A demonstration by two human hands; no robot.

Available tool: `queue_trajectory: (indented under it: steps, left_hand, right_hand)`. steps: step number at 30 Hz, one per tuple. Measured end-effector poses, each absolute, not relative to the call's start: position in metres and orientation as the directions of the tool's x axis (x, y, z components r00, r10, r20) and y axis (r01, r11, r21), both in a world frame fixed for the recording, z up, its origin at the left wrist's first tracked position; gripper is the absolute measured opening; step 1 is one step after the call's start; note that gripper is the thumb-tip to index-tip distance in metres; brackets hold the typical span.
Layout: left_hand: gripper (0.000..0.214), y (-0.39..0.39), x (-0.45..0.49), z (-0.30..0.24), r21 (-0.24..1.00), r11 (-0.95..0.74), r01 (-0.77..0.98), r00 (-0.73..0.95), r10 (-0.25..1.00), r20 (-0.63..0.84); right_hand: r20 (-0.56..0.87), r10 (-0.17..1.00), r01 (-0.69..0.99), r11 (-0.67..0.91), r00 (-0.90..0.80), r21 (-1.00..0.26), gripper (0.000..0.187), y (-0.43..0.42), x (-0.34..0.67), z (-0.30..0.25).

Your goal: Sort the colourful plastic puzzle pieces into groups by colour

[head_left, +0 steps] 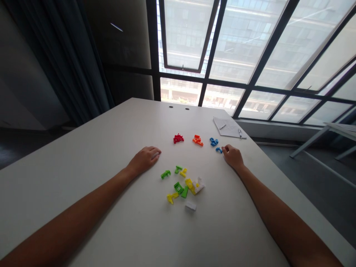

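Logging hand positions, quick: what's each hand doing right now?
Left hand: open, palm down on the table, empty.
Right hand: curled beside a small blue piece; holding it cannot be told.

Bare slim forearms (pixel 69 218); bare left hand (pixel 144 160) and right hand (pixel 233 157) (slender, much alike).

No readable text anywhere (the paper (pixel 228 127) shows only illegible marks).

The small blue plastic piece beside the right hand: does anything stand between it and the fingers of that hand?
Nothing visible stands between them. The right hand rests on the white table, and its fingertips are directly beside the small blue plastic piece. I cannot tell whether they touch it.
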State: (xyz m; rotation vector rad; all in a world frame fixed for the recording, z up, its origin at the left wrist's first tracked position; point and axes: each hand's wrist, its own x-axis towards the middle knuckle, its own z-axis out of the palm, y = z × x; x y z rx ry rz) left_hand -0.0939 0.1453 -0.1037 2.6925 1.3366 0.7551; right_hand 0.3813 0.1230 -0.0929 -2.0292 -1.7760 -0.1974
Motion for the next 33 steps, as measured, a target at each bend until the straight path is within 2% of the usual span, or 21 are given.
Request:
queue_trajectory:
  steps: [3,5,14,18,22,28,33]
  left_hand:
    - [0.032,0.144,-0.094,-0.103,0.248,-0.63,0.736,0.511,0.757,0.407]
    - [0.032,0.144,-0.093,-0.102,0.25,-0.631,0.734,0.513,0.757,0.405]
    - [0.031,0.144,-0.093,-0.103,0.241,-0.628,0.74,0.512,0.758,0.405]
    - [0.031,0.144,-0.093,-0.103,0.238,-0.629,0.74,0.513,0.757,0.404]
    - [0.031,0.144,-0.092,-0.102,0.239,-0.63,0.739,0.514,0.757,0.405]
    - [0.031,0.144,-0.092,-0.103,0.241,-0.627,0.741,0.51,0.759,0.405]
    - [0.032,0.145,-0.093,-0.103,0.241,-0.624,0.743,0.509,0.761,0.402]
  right_hand:
    - [0.373,0.927,0.979,0.042,0.037,-0.199,0.026,0.118,0.377,-0.092]
    - [0.353,0.936,0.983,0.069,-0.003,-0.173,0.023,0.116,0.375,-0.092]
    - [0.331,0.943,0.994,-0.007,0.042,-0.107,0.041,0.119,0.374,-0.096]
    - [0.316,0.946,0.992,-0.039,0.076,-0.122,0.044,0.12,0.373,-0.097]
    - [0.386,0.918,0.985,-0.022,0.088,-0.172,0.04,0.121,0.374,-0.1]
    - [0.486,0.874,0.972,0.12,-0.006,-0.204,0.02,0.118,0.375,-0.1]
    - [0.535,0.827,0.934,0.312,-0.175,-0.177,0.02,0.11,0.365,-0.093]
